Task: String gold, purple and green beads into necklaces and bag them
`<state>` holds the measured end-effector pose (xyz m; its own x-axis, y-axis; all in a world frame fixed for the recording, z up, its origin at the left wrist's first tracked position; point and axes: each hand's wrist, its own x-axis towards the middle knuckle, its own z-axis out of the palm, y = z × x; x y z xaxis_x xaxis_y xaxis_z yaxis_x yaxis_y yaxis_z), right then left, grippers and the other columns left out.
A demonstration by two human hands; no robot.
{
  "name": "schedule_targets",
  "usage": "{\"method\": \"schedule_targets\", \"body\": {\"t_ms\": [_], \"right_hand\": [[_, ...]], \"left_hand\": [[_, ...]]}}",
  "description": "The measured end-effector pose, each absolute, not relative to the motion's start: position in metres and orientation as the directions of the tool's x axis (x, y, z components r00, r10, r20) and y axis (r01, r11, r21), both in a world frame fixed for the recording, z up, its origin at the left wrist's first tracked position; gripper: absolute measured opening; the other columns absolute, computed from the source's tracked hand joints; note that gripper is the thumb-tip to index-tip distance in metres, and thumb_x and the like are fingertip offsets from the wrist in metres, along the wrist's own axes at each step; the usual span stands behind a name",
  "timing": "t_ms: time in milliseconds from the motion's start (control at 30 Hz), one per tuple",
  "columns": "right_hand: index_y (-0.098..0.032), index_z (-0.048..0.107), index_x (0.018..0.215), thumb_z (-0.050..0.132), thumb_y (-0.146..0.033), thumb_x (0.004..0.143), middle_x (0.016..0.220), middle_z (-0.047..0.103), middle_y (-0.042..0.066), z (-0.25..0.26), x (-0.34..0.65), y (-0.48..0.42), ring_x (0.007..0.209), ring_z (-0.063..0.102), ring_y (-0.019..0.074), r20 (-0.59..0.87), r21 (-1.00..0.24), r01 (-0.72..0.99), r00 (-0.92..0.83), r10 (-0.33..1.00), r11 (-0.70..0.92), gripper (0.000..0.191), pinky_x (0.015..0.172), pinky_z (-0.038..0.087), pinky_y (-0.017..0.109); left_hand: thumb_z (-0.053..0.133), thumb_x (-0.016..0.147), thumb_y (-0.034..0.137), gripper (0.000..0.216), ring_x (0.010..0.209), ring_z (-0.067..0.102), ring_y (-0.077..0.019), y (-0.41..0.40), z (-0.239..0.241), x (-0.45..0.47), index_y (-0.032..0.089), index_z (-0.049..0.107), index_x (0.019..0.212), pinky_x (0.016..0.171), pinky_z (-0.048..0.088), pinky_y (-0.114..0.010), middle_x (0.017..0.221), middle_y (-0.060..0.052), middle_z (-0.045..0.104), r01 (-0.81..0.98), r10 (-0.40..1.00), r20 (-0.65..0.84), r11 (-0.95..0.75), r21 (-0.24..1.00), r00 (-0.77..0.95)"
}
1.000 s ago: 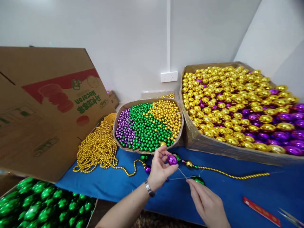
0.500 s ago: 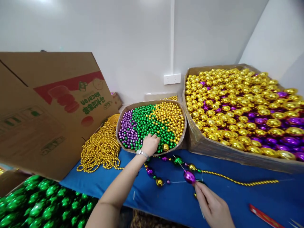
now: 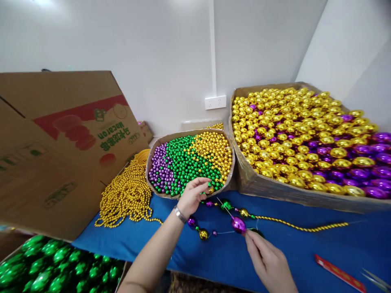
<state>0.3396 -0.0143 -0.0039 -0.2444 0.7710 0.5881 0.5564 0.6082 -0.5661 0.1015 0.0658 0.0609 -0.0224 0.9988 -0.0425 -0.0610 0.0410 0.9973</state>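
My left hand [image 3: 192, 197] is over the front edge of the small-bead box [image 3: 148, 170], its thumb and fingers pinched on a small green bead [image 3: 209, 184]. A larger gold bead [image 3: 211, 189] shows just below the fingertips. My right hand [image 3: 269, 256] grips a shiny purple oval bead [image 3: 238, 224] above the blue cloth. A thin needle [image 3: 224, 207] sticks out of that bead toward the upper left. Partly behind the hands lies a strand of purple, green and gold beads, with a gold bead [image 3: 203, 234] on its thread.
Gold bead chains [image 3: 125, 195] are piled left of the small-bead box. A large carton [image 3: 91, 162] stands farther left, above green oval beads [image 3: 45, 264]. At right is a big box [image 3: 253, 179] of gold and purple beads. A red strip [image 3: 339, 273] and tweezers [image 3: 377, 280] lie front right.
My left hand has lifted from among the small beads to the box's front edge, now with a green bead at its fingertips. My right hand still grips the purple bead.
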Motion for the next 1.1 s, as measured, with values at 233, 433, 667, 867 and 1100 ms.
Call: {"method": "schedule_targets", "body": {"t_ms": [233,433,667,867,1100], "right_hand": [[-0.019,0.065,0.098,0.045,-0.026,0.091,0.084,0.073,0.006,-0.002,0.339,-0.013,0.072,0.070,0.0183,0.640,-0.537,0.542,-0.237,0.731,0.646,0.023,0.067,0.057,0.025],[-0.017,0.063,0.099,0.045,-0.022,0.090,0.085,0.073,0.007,-0.007,0.341,-0.012,0.073,0.070,0.0178,0.661,-0.481,0.569,-0.266,0.702,0.668,0.021,0.066,0.056,0.025],[-0.018,0.064,0.099,0.043,-0.027,0.092,0.085,0.073,0.007,-0.013,0.342,-0.012,0.073,0.070,0.0191,0.604,-0.540,0.576,-0.243,0.759,0.614,0.024,0.067,0.056,0.025],[-0.017,0.064,0.098,0.042,-0.028,0.092,0.085,0.073,0.007,-0.014,0.342,-0.012,0.071,0.070,0.0185,0.569,-0.560,0.579,-0.252,0.783,0.593,0.025,0.065,0.056,0.023],[-0.016,0.064,0.097,0.042,-0.027,0.093,0.087,0.073,0.008,-0.015,0.342,-0.011,0.070,0.070,0.0177,0.574,-0.557,0.576,-0.253,0.779,0.598,0.025,0.064,0.056,0.022]], "left_hand": [[0.074,0.069,0.028,0.026,0.063,0.051,-0.0068,0.040,0.066,0.120,0.015,0.069,0.092,0.051,0.035,-0.016,0.079,-0.003,0.060,-0.428,0.982,-0.159,0.186,0.884,0.097],[0.069,0.074,0.032,0.027,0.059,0.047,-0.0070,0.035,0.066,0.119,0.016,0.070,0.096,0.051,0.035,-0.018,0.073,-0.002,0.057,-0.193,0.995,-0.049,0.065,0.979,0.088],[0.050,0.087,0.034,0.037,0.096,0.053,-0.0207,0.054,0.066,0.105,0.021,0.059,0.120,0.084,0.043,-0.035,0.106,-0.009,0.060,0.583,0.946,0.311,-0.305,0.753,0.093],[0.058,0.081,0.033,0.028,0.092,0.054,-0.0222,0.083,0.044,0.095,0.021,0.064,0.106,0.085,0.043,-0.037,0.097,-0.007,0.062,0.841,0.958,0.225,-0.268,0.470,0.179],[0.062,0.080,0.038,0.038,0.082,0.063,-0.0189,0.057,0.051,0.110,0.017,0.056,0.111,0.068,0.051,-0.029,0.093,-0.006,0.062,-0.148,0.990,-0.034,0.055,0.987,0.139]]}}
